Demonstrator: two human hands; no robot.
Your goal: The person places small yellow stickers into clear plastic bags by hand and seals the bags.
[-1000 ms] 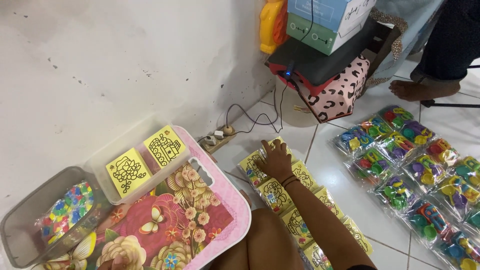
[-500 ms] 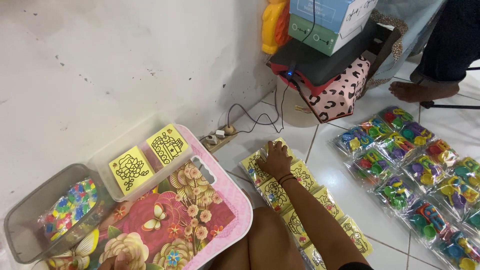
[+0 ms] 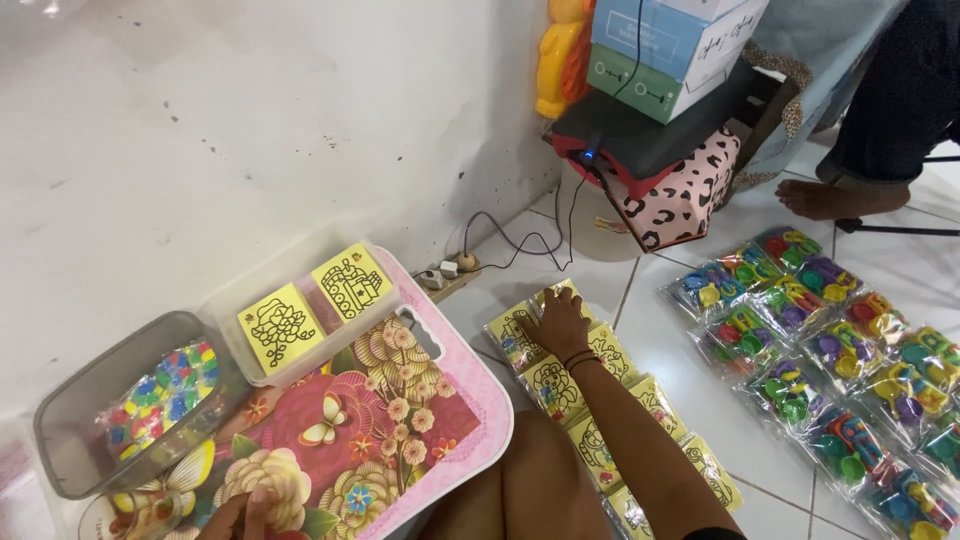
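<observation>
Two hands: right hand [image 3: 560,325] spread flat, palm down, on glossy yellow picture packets [image 3: 585,400] on floor tiles, right of the floral tray [image 3: 470,440]; left hand [image 3: 240,515] on the tray's near edge, grip unclear.

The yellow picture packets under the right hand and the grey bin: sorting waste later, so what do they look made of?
Yellow picture packets: seemingly card in glossy clear film, which glints beside the right hand. Grey bin: likely translucent plastic; its colourful contents show through the wall.

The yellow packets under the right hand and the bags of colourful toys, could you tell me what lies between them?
In the head view, only bare white floor tile separates the yellow packets under the right hand from the toy bags.
</observation>
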